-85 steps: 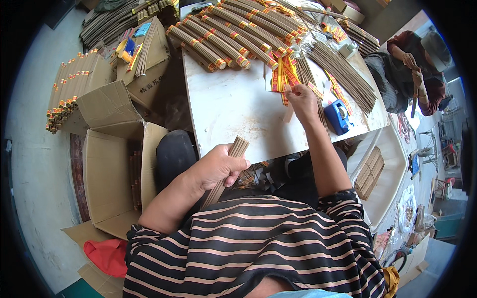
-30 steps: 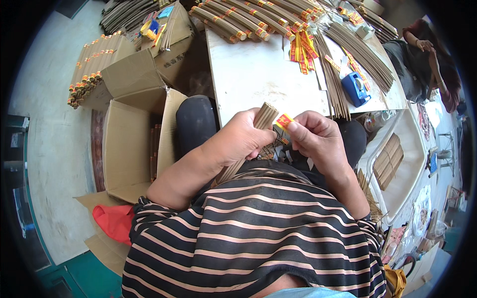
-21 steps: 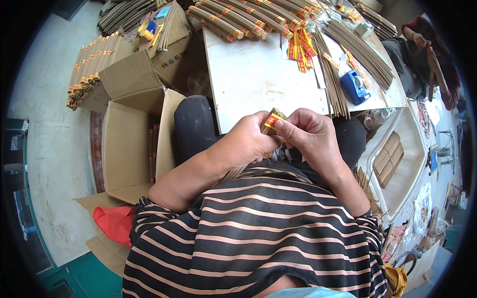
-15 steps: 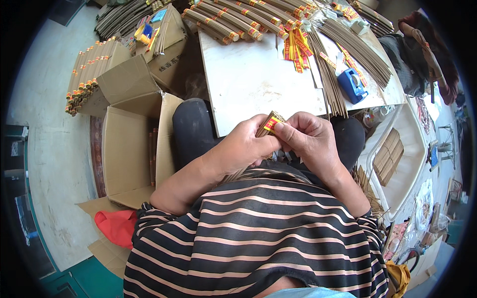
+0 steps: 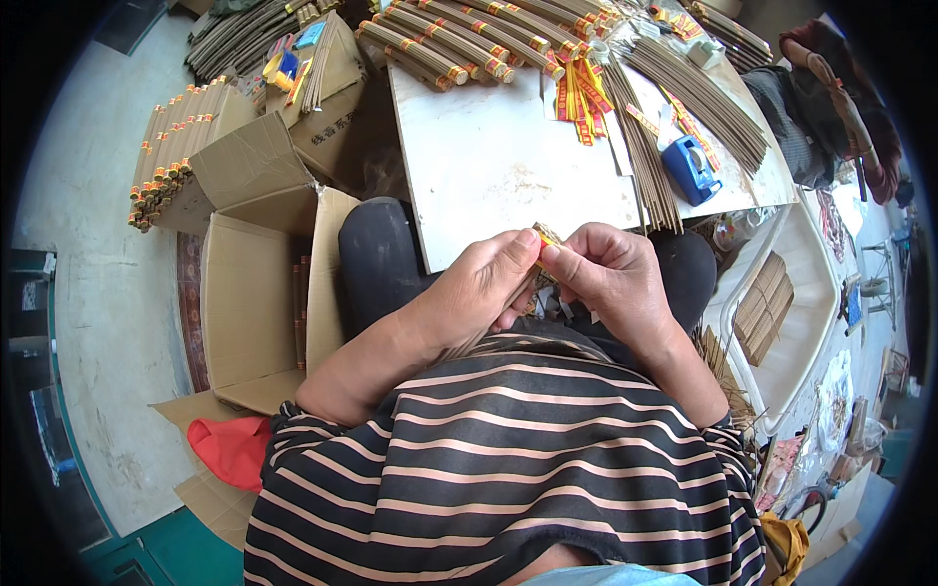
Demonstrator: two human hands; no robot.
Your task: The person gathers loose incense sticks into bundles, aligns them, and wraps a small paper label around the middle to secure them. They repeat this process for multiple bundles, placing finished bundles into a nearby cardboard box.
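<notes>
A thin bundle of brown incense sticks (image 5: pixel 508 303) is held tight in the grip of the left hand (image 5: pixel 479 293) and the right hand (image 5: pixel 611 278) below the near edge of the white tabletop (image 5: pixel 498 166).

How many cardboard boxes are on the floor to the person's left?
2: an open cardboard box beside the left forearm, and a second box farther up, by the table's corner. Others may be hidden.

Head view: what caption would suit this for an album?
Both hands wrap an orange-yellow label round a stick bundle.

Most of the stick bundle (image 5: pixel 528 293) is hidden by the left hand (image 5: pixel 479 293) and right hand (image 5: pixel 611 278), and its label is barely seen.
</notes>
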